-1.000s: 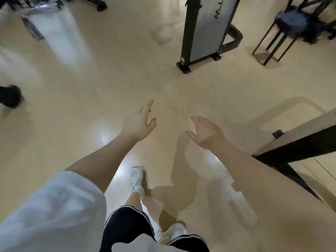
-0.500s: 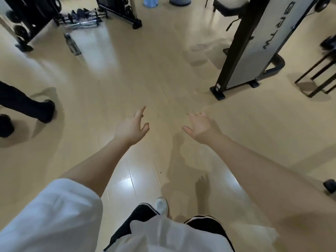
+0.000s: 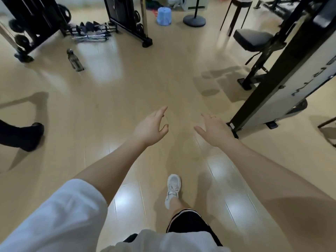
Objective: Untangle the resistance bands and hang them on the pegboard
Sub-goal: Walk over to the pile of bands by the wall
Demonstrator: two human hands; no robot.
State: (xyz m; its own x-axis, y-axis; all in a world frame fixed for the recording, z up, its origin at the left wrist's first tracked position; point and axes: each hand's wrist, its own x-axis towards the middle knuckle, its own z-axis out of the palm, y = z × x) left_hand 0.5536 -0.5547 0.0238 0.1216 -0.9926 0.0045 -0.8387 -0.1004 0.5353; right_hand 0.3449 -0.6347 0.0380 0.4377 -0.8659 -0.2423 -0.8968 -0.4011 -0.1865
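Head view: left hand (image 3: 150,127) and right hand (image 3: 214,130) both held out over the wood floor (image 3: 127,91), fingers spread loose, gripping nothing. Resistance bands and pegboard not identifiable here. A water bottle (image 3: 75,60) lies near the floor's far-left weight rack (image 3: 32,24).

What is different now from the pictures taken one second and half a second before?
The view has lifted and moved forward: the water bottle, the blue stool and the padded seat have come into sight, and the grey machine has slid to the right. The white shoe has stepped ahead. Left hand and right hand stay open and empty.
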